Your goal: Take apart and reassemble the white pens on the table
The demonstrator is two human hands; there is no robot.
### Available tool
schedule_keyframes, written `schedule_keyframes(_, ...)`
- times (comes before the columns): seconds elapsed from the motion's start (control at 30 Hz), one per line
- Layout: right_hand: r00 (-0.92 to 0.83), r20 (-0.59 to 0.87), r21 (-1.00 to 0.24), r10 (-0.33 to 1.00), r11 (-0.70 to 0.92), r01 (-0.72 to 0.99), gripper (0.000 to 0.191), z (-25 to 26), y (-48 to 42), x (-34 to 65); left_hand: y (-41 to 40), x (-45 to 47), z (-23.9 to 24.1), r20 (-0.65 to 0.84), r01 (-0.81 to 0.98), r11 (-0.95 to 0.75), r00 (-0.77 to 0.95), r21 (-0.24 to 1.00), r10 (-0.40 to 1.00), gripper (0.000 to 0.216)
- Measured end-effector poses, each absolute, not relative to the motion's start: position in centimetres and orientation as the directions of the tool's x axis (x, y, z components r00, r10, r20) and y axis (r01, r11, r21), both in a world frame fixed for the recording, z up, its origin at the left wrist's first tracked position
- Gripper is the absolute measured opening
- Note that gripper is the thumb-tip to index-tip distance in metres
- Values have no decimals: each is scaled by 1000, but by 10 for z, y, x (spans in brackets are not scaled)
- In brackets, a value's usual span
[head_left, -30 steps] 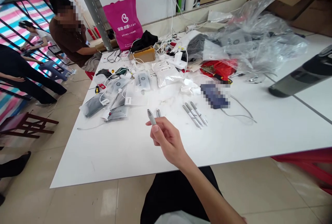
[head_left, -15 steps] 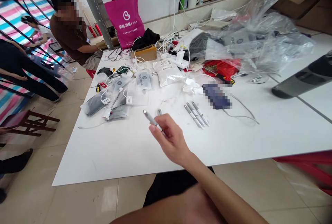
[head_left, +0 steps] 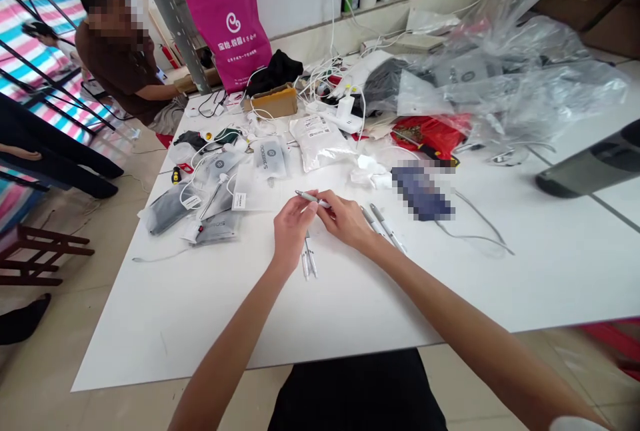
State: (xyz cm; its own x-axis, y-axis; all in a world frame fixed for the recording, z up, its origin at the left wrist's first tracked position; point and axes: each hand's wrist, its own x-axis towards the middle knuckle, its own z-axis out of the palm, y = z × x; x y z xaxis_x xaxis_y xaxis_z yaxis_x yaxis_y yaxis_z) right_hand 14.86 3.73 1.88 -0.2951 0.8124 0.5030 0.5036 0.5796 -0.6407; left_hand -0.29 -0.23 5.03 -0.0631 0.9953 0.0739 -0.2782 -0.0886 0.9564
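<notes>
White pen (head_left: pixel 311 198): my left hand (head_left: pixel 290 230) now joins my right hand (head_left: pixel 349 221) on it. Fingers of both pinch its barrel, a two-handed hold.

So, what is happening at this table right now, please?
A person holds one slim grey pen between both hands, the left hand and the right hand, just above the white table. More pens lie below the left hand, and other pens lie beside the right hand. Sealed packets and clutter fill the far side, where a second person in a brown shirt sits at the corner.
</notes>
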Motion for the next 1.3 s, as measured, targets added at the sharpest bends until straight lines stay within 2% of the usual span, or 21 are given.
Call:
schedule_keyframes(0.1,-334,499,-537,800,588,606,18,-3,39,148,10,-4,35,65,-196,-98,-168,976,984,29)
schedule_keyframes(0.17,-348,488,-493,801,581,647,21,-14,36,150,9,-7,23,54,-163,-78,-150,984,987,27)
schedule_keyframes(0.33,-355,450,-497,819,560,662,26,-22,33,157,-1,-13,10,51,-94,-60,-105,994,993,27)
schedule_keyframes(0.57,-446,475,-440,759,644,626,28,-5,31,164,1,-14,9,27,-161,-42,-92,986,995,31)
schedule_keyframes(0.73,-376,459,-531,805,588,610,27,-5,27,161,3,-14,10,55,-227,-77,-102,971,993,25)
schedule_keyframes(0.83,-400,439,-534,805,592,604,28,-4,27,161,3,-14,11,87,-219,-102,-74,971,993,20)
schedule_keyframes(1.0,-327,403,-625,855,518,584,26,-3,25,159,3,-14,11,94,-238,-102,-46,966,994,20)
schedule_keyframes(1.13,-363,365,-669,857,513,539,30,-1,24,156,4,-15,9,94,-242,-105,-60,965,994,22)
schedule_keyframes(1.3,-260,351,-779,900,435,451,31,2,25,154,6,-17,7,57,-292,-83,-97,953,994,24)
